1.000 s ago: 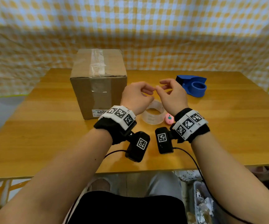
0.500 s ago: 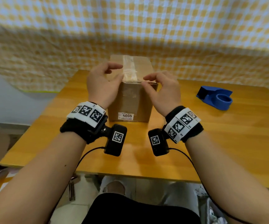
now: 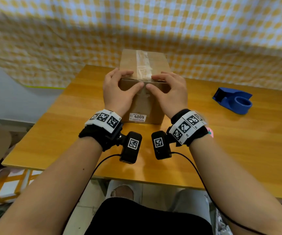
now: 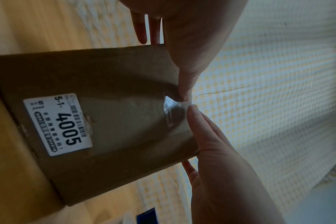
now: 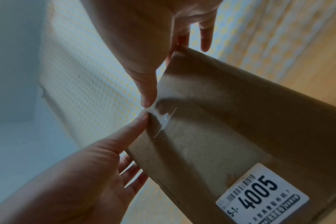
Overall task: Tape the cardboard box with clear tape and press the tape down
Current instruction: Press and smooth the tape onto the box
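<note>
Box (image 3: 143,92) sits at 12 o'clock mid-table (image 3: 221,141), both hands (image 3: 118,92) (image 3: 169,94) flat-fingered on its near top edge, thumbs meeting on the tape (image 3: 142,68), whose strip runs 12-to-6 between them.

Plain brown cardboard box (image 3: 143,99), closed and upright on a wooden table, toward twelve o'clock from the wearer. Strip of clear glossy tape (image 3: 142,67), wrinkled, running along the middle of the top from the far edge to the near edge, then folding over that edge onto the front face, where its end (image 4: 169,109) glints near the top. White printed label reading 4005 (image 3: 137,117) low on the front face.
</note>
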